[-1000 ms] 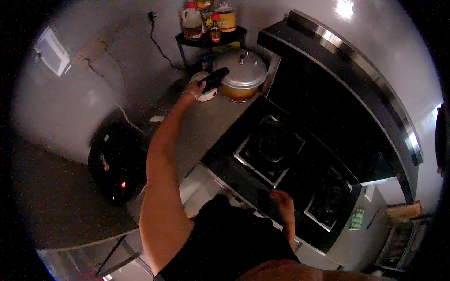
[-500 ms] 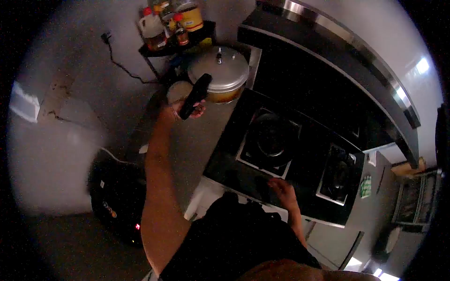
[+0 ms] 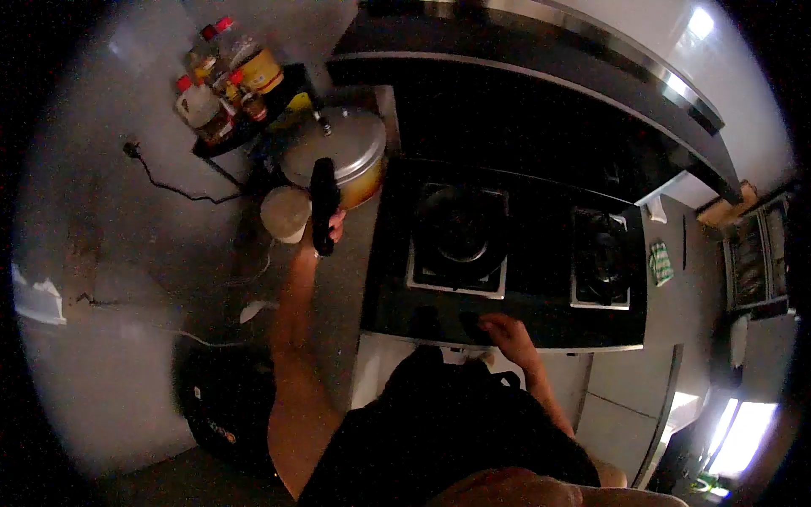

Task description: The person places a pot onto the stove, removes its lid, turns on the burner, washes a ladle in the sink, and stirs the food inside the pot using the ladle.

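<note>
A large metal pressure cooker (image 3: 359, 145) with a domed lid and a weight valve stands in the corner left of the gas stove. Its long black handle (image 3: 323, 198) points toward me. My left hand (image 3: 336, 226) is closed around that handle, with part of the fingers hidden beneath it. Close to the left wrist is a round pale container or lid (image 3: 285, 213). My right hand (image 3: 509, 336) hovers low over the stove's front edge, fingers curled together near a dark knob-like shape (image 3: 470, 321). Whether they touch it is too dark to tell.
The black stove (image 3: 541, 313) has a left burner (image 3: 460, 241) and a right burner (image 3: 601, 258), beneath a range hood (image 3: 541, 51). Bottles (image 3: 201, 108) crowd a corner shelf (image 3: 221, 145). A checkered cloth (image 3: 661, 264) lies at right. A black appliance (image 3: 224, 397) stands lower left.
The view has turned, so the cooker and stove appear shifted left. My left hand stays on the cooker handle. My right hand remains by the stove's front edge.
</note>
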The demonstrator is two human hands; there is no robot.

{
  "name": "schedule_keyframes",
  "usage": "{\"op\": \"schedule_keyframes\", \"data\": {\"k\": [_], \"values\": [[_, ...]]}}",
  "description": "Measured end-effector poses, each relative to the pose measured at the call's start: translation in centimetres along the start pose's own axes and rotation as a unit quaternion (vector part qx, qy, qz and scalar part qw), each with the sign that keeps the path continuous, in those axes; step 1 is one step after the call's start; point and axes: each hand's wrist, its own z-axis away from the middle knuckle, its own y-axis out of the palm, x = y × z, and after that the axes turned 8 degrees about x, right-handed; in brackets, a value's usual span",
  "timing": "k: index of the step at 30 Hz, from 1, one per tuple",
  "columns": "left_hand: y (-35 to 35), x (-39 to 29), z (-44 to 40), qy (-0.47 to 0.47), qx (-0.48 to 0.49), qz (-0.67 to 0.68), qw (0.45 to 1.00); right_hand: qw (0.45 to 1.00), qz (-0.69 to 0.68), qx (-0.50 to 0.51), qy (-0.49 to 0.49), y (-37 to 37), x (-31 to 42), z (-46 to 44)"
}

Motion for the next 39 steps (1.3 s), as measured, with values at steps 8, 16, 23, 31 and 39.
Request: {"op": "schedule_keyframes", "data": {"k": [8, 16, 23, 31, 39], "values": [[2.3, 4.2, 3.1, 0.024, 0.031, -0.011, 0.999, 0.999, 0.032, -0.005, 0.005, -1.4, -2.9, 3.7], [9.2, 9.0, 5.5, -0.058, 0.361, 0.03, 0.93, 0.999, 0.025, -0.021, -0.041, -5.6, -5.7, 10.8], [15.7, 17.1, 5.2, -0.126, 0.13, -0.119, 0.976, 0.994, 0.008, -0.07, -0.078, -10.3, -12.4, 19.3], [35.1, 29.8, -14.1, -0.058, -0.032, -0.199, 0.978, 0.974, -0.054, -0.221, 0.013, -13.5, -17.9, 33.1], [40.4, 36.2, -27.2, -0.11, 0.016, -0.191, 0.975, 0.91, -0.095, -0.39, 0.104, -11.7, -21.5, 39.9]]}}
